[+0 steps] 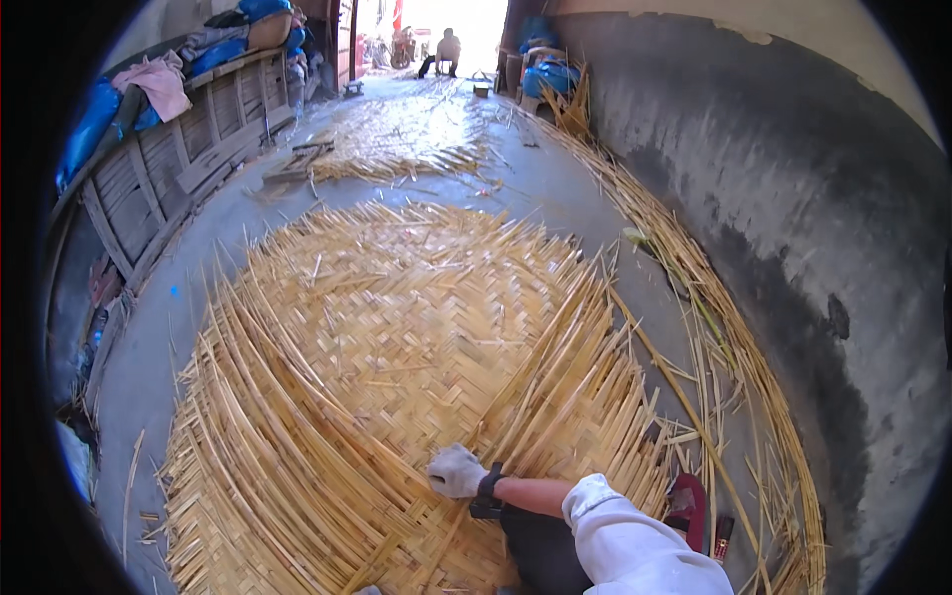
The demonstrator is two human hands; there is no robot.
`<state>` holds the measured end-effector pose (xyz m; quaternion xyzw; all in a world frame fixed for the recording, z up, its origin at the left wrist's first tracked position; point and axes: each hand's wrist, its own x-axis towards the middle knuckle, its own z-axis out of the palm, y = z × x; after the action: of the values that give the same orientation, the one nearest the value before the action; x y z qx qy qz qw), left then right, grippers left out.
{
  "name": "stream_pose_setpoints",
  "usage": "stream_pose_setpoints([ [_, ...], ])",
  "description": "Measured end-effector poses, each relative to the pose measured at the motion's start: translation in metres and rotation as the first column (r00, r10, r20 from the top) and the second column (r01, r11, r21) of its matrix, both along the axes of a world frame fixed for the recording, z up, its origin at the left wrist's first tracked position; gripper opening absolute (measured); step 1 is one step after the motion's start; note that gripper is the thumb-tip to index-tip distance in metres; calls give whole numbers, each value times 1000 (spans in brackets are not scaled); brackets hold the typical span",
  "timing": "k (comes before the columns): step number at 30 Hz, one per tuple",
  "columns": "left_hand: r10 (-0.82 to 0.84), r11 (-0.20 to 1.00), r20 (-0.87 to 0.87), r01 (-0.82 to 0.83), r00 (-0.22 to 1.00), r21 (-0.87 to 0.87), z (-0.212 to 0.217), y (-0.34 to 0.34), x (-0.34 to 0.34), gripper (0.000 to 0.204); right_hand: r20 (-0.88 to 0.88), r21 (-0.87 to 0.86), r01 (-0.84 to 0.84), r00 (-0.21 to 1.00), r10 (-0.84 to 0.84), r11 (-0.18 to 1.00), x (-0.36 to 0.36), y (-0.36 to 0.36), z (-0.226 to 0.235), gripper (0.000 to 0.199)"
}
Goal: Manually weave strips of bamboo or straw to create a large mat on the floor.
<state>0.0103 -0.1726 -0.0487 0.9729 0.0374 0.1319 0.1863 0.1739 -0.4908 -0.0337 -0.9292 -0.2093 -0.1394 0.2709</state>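
Note:
A large woven bamboo mat (397, 327) lies on the concrete floor, with loose strips fanning out at its edges. My right hand (455, 470), in a white glove with a dark watch at the wrist, reaches in from the lower right in a white sleeve. It presses down on the mat's near part, fingers closed around a long bamboo strip (516, 387) that runs up to the right. A bundle of unwoven strips (585, 397) lies just right of that hand. My left hand is hidden; only a small grey shape (367, 590) shows at the lower edge.
A curved grey wall (793, 248) runs along the right, with loose bamboo strips (714, 327) at its foot. Left stands a wooden plank frame (169, 169) piled with blue sheeting and pink cloth. A red sandal (687, 504) lies by my knee. Far off a person (446, 50) crouches in the doorway.

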Motion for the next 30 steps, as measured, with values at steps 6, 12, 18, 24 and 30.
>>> stream_pose_setpoints([
  [6, -2, 1000, -50, 2, 999, 7, 2, 5, 5, 18, 60, 6, 16, 998, -16, 1000, 5, 0, 7, 13],
  [12, 10, 1000, -120, -6, 993, 28, -3, 12, -8, 24, 35, 3, 4, 999, -4, 1000, 4, 1, 7, 14],
  [18, 15, 1000, 100, -12, 995, -27, -3, 6, -6, 22, 31, -22, 21, 999, -20, 1000, 2, 2, 10, 14],
  [24, 4, 999, 67, -7, 998, 42, -21, 12, -9, 21, 37, -33, 25, 999, -24, 999, 4, 2, 10, 14],
  [30, 2, 1000, -4, -2, 1000, 7, -9, 8, -4, 22, 26, -6, 27, 999, -27, 1000, 6, 1, 11, 13],
])
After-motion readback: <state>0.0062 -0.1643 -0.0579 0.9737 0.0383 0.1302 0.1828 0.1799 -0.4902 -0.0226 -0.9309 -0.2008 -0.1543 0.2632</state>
